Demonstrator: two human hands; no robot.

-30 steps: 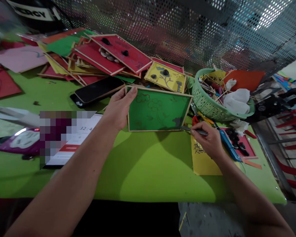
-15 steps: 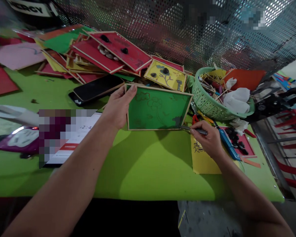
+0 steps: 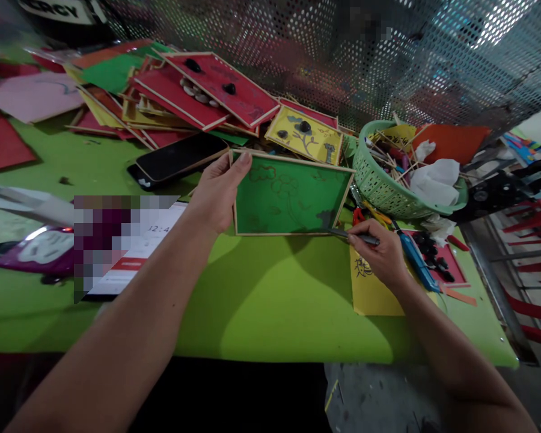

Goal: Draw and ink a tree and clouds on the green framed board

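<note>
A green card (image 3: 293, 198) edged with thin wooden strips is tilted up toward me, with a flower and clouds drawn on it. My left hand (image 3: 223, 186) grips its left edge, thumb on the front face. In my right hand (image 3: 379, 246) is a slim grey pen-like tool (image 3: 363, 238), pinched between thumb and fingers. The tool's tip meets the card's lower right corner, beside a dark grey patch; whether it is a pen or a blade I cannot tell. Under my right hand lies a yellow sheet (image 3: 374, 297) with a black line drawing.
Behind the card are stacked red framed cards (image 3: 238, 90) and a yellow framed card (image 3: 304, 135). A green basket (image 3: 383, 186) of sticks and tissue stands right, near a blue tool (image 3: 417, 261). Phones (image 3: 183, 156) and a purple device (image 3: 38, 252) lie left. A perforated metal screen (image 3: 297, 60) rises behind.
The tool's tip has shifted very slightly at the card's lower right corner. The view has moved a little; both hands keep their hold.
</note>
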